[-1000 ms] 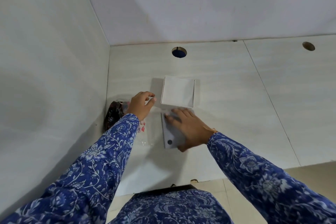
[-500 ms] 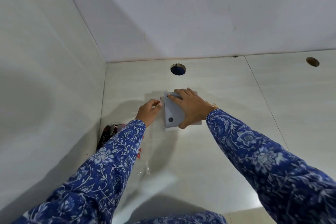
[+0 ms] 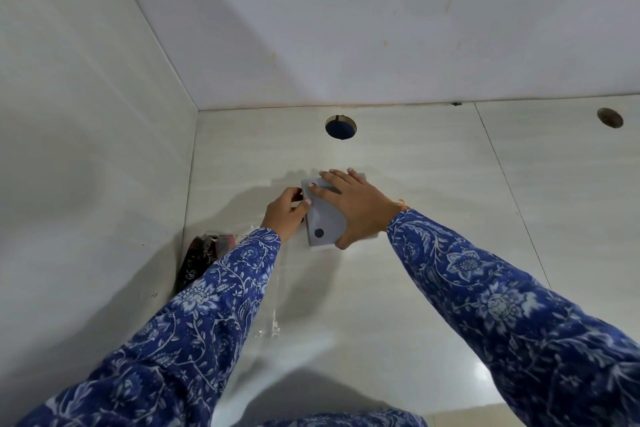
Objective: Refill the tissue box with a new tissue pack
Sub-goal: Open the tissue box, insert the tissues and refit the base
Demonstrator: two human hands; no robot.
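A grey square tissue box lid with a dark round hole lies tilted over the white tissue box, whose body is almost fully hidden under it and my hand. My right hand lies flat on the lid, fingers spread, thumb wrapped under its near edge. My left hand pinches the lid's left edge with curled fingers. A clear plastic wrapper lies on the counter beneath my left forearm, partly hidden by the sleeve.
The pale counter meets walls at the left and back. Two round holes are cut in it: a dark one behind the box and another far right. A dark patterned pouch leans against the left wall.
The lid came from the counter in front of the box onto the box top, my right hand staying on it. My left hand shifted to the lid's left edge. The view tilted up.
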